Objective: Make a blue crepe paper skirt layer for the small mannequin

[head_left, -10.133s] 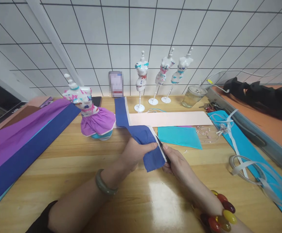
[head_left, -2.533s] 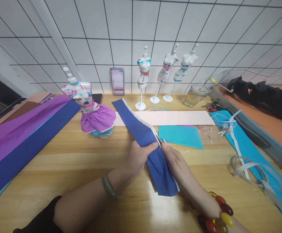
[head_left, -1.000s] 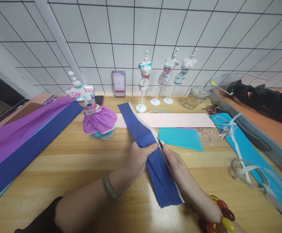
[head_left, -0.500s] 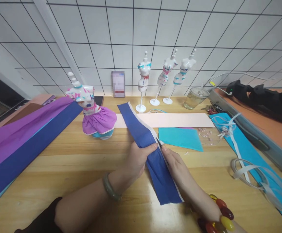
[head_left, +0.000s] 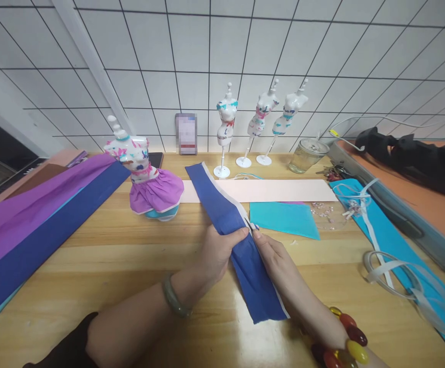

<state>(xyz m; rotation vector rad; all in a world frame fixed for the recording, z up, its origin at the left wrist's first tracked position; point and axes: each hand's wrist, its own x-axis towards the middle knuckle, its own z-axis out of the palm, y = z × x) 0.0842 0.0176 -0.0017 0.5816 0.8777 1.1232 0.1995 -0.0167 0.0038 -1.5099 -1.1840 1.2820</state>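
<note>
A long strip of dark blue fabric [head_left: 222,209] with a white band along its right edge slants across the middle of the table. My left hand [head_left: 220,250] is closed on it, thumb pressed on top and the fingers underneath. At the white edge, my right hand [head_left: 274,255] pinches what looks like small scissors [head_left: 250,225]; only dark narrow tips show, the rest is hidden by the fingers. The tips touch the white band, just beside my left thumb. Under the strip's upper part lies a pale pink strip [head_left: 284,190].
A dress form in a purple skirt [head_left: 157,190] stands left of the strip. Behind are three small mannequins, including one nearest the middle [head_left: 227,122], a phone [head_left: 186,134] and a glass [head_left: 307,156]. Turquoise fabric [head_left: 284,220] lies right; folded fabrics [head_left: 53,225] lie left.
The scissor tips have shifted slightly at the white edge and look a little more parted. Both hands and the blue strip stay nearly in place.
</note>
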